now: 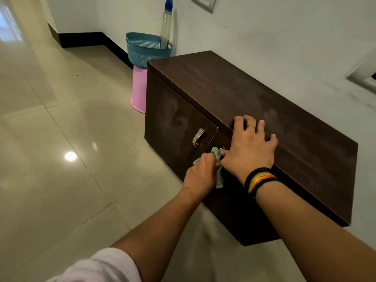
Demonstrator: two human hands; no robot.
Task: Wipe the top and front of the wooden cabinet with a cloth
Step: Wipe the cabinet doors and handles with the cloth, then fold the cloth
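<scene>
A low dark wooden cabinet (234, 88) stands against the white wall, its top dusty with pale smears. My left hand (200, 175) is shut on a pale green cloth (218, 169) and presses it against the cabinet's front, at the metal handle of the right door, which the cloth mostly hides. My right hand (249, 147) lies flat with fingers spread over the top's front edge, just above the cloth; its thumb reaches down beside the cloth. The left door's metal handle (198, 137) is free and uncovered.
A blue basket (146, 50) sits on a pink bin (139, 90) at the cabinet's far end, with a mop handle (165, 23) leaning on the wall. Glossy tiled floor (71, 129) spreads to the left. A wall socket (204, 2) is above.
</scene>
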